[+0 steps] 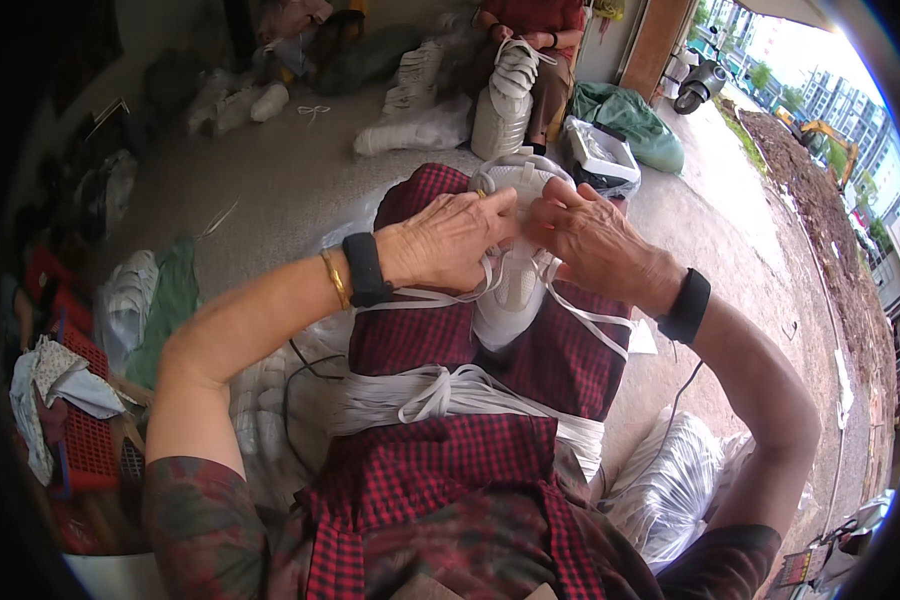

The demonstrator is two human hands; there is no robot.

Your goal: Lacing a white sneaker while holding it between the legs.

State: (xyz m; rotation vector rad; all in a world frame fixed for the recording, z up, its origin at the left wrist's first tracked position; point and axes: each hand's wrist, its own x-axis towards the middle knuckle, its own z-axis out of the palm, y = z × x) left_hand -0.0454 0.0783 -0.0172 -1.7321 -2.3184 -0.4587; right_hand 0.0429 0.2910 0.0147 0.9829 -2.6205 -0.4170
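Lacing white fabric shoe (511, 285) on lap: left hand (448, 240), right hand (592, 240) both pinching flat white lace (580, 312); next needing eyelet alignment

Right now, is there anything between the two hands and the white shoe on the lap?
Nothing visible. The left hand and the right hand both rest directly on the white shoe, fingers at its white lace. The bundle of white laces lies lower on the lap, apart.
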